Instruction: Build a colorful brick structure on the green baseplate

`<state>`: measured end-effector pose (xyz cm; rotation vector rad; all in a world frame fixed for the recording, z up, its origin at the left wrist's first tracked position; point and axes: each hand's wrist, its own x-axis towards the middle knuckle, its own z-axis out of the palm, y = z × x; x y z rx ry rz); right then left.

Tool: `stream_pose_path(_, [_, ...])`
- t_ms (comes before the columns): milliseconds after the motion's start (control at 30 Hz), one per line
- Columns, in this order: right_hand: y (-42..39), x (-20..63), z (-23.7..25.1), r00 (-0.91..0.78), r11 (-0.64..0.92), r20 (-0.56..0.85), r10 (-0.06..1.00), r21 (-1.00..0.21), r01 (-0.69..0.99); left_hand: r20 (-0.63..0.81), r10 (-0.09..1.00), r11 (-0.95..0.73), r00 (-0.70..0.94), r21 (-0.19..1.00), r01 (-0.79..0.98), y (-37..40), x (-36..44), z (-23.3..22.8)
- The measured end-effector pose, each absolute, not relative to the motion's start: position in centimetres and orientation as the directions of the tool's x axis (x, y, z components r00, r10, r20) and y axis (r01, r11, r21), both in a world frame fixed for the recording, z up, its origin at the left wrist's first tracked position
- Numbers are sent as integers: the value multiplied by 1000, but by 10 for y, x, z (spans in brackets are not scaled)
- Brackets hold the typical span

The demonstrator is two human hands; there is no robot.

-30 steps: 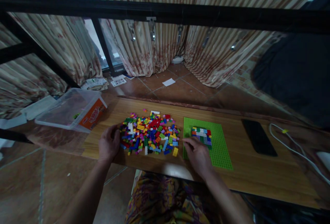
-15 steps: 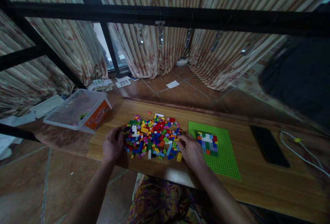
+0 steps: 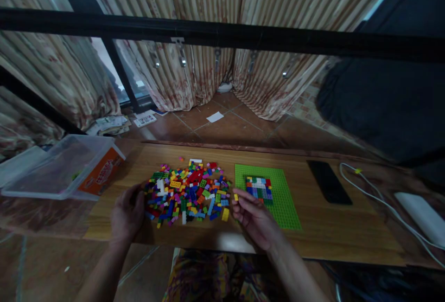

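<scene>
A small yellow brick (image 3: 236, 197) is pinched between the thumb and fingers of my right hand (image 3: 255, 216), raised just right of the pile. My left hand (image 3: 128, 214) rests at the left edge of the pile, its fingers loosely curved with a gap by the thumb and no brick visible in them. Between the hands spreads a heap of mixed coloured building bricks (image 3: 193, 193). Close behind my right hand lies a green baseplate (image 3: 287, 204), bearing a roughly square patch of multicoloured bricks (image 3: 259, 188).
At the left stands a clear plastic box (image 3: 41, 186) with an orange label. A black phone (image 3: 328, 181) lies right of the baseplate on the wooden table (image 3: 333, 228). Farther right are a white cable (image 3: 375, 195) and a white flat device (image 3: 422, 216).
My right hand has lifted from the pile's right edge and turned, showing a yellow brick in its fingertips. The camera view has swung right; my left hand stays beside the pile.
</scene>
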<state>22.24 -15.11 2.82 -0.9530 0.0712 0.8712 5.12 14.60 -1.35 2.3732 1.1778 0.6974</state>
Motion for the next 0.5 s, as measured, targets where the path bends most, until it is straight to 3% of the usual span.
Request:
stream_pose_path(133, [-161, 222, 34, 653, 310, -452, 608, -622, -719, 249, 801, -583, 544, 531, 615, 148, 52, -12])
stream_pose_path(267, [-173, 220, 35, 671, 284, -469, 575, -655, -701, 248, 794, -594, 556, 517, 617, 151, 51, -14])
stream_pose_path(400, [-187, 221, 29, 754, 240, -432, 495, -766, -596, 266, 792, -599, 549, 507, 619, 152, 51, -15])
stream_pose_path(500, [-202, 233, 19, 893, 127, -313, 324, -921, -369, 270, 787, -606, 554, 503, 616, 150, 51, -12])
